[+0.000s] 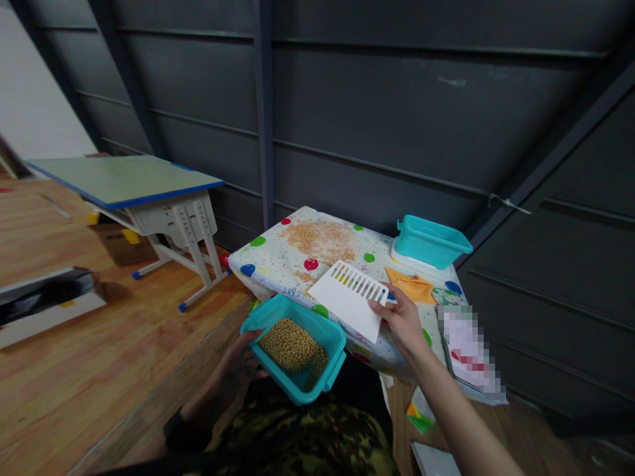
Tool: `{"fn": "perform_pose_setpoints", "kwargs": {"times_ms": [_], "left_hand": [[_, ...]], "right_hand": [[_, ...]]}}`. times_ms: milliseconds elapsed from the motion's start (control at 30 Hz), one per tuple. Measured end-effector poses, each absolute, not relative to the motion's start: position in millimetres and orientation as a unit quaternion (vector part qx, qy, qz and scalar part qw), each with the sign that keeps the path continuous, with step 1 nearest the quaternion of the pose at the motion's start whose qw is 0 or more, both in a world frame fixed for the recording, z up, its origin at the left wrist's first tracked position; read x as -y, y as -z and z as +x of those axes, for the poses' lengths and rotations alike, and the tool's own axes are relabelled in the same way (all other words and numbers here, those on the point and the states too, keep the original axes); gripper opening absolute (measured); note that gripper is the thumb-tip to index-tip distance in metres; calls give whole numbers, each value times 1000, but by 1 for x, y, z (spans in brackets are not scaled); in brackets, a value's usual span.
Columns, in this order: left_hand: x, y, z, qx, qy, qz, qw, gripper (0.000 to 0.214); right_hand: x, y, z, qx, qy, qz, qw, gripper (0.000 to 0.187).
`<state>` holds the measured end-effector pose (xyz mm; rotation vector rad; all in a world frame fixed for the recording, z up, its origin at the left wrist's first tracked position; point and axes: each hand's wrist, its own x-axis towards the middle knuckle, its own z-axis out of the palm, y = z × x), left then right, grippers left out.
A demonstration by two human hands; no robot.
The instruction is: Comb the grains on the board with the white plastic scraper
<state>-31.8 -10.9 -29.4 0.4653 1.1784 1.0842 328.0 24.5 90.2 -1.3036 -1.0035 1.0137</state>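
The right grip [399,317] is closed on a white slotted board [337,297], pinching it at the corner by the row of slots, which leaves the board's plain far side free over the edge of the counter [270,264]. The left grip [233,367] grasps a teal basin [312,320] by its left side; its fingers are dim and partly hidden, so how much weight rests on the palm is hard to say. That basin sits in front of the body, just below the counter's near edge, tilted so the beans [292,345] lie heaped toward its left, likely because it is held from that side alone. Beyond the board, loose beans [303,235] and pale crumbs spread across the counter's far left part, within reach of the board. Farther right, a second teal basin [426,251] stands at the back corner, seemingly to keep the middle free, with an orange cloth [413,285] lying in front.
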Motion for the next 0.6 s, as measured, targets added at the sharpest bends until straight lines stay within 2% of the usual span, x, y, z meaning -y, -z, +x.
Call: {"fn": "perform_pose_setpoints", "kwargs": {"times_ms": [367,600], "left_hand": [[8,34,-35,-530,-471,203,675,58],[8,38,-32,-541,-476,207,662,56]], "right_hand": [[-24,-92,322,417,-475,-539,556,76],[-27,-94,327,391,-453,-536,596,79]]}}
